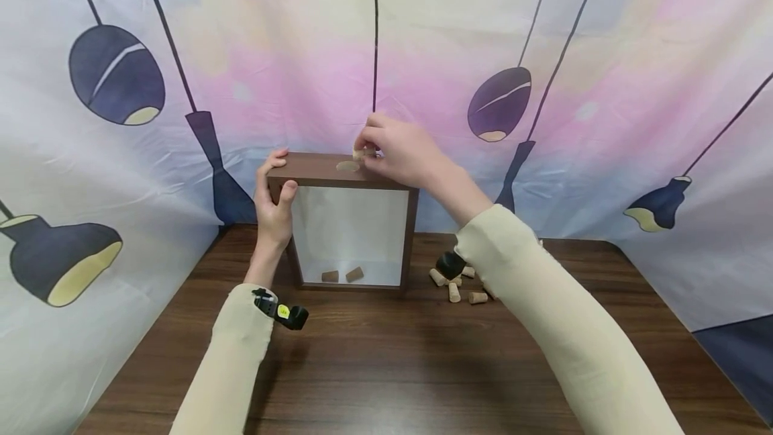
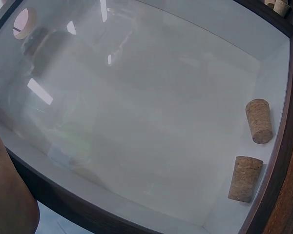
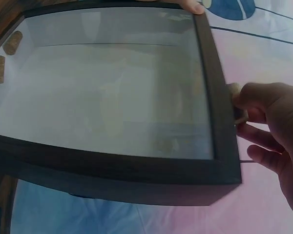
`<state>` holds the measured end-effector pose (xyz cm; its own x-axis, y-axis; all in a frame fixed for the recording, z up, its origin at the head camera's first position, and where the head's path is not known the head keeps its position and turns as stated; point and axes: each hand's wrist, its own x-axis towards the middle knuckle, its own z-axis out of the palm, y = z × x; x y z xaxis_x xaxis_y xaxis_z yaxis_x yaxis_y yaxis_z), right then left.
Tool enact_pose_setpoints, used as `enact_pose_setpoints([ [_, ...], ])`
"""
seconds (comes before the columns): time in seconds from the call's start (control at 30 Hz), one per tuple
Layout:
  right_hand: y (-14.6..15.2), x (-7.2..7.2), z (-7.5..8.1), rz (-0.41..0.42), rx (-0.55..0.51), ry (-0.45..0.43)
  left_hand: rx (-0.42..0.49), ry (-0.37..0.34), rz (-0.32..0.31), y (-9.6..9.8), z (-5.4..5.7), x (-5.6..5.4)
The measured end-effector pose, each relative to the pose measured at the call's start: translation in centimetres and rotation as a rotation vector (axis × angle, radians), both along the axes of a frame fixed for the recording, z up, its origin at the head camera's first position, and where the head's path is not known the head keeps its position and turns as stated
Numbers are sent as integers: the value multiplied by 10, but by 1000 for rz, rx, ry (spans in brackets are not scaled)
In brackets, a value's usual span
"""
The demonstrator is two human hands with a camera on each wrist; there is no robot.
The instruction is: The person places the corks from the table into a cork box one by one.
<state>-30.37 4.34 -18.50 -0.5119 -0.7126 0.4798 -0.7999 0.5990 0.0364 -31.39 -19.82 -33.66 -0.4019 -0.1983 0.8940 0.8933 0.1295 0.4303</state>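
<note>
A brown shadow-box frame (image 1: 413, 240) with a clear front and white inside stands upright on the table. Its top has a round hole (image 1: 347, 166). My left hand (image 1: 274, 213) grips the upper left corner, thumb at the front and fingers over the top. Just right of the hole, my right hand (image 1: 401, 150) pinches a cork (image 1: 360, 153) close above the top; the fingers partly hide it. Two corks lie inside on the bottom, one cork (image 2: 259, 121) beside another cork (image 2: 245, 179). Part of the left hand (image 2: 10, 190) shows at the left wrist view's edge.
Several loose corks (image 1: 454, 293) lie on the dark wooden table (image 1: 374, 354) right of the frame, partly hidden by the right sleeve (image 1: 543, 287) and its wrist camera. A cloth backdrop (image 1: 290, 52) printed with hanging lamps rises behind and at both sides.
</note>
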Motion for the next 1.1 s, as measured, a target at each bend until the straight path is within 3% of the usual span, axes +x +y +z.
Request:
enact_pose_setpoints([
  [0.17, -9, -1, -6, -21, 40, -44, 6, 1, -2, -4, -7, -11],
  [0.5, -13, 8, -10, -13, 26, -71, 1, -4, -26, -2, -7, -8],
  [0.73, 10, 9, -5, 13, -90, -52, -11, 1, -14, -3, -3, -5],
  [0.97, 46, 5, -15, -14, -189, -77, -17, -17, -28, 3, 7, 11],
  [1.1, 66, 6, -22, -24, -248, -77, -20, -14, -21, 0, 0, 3],
])
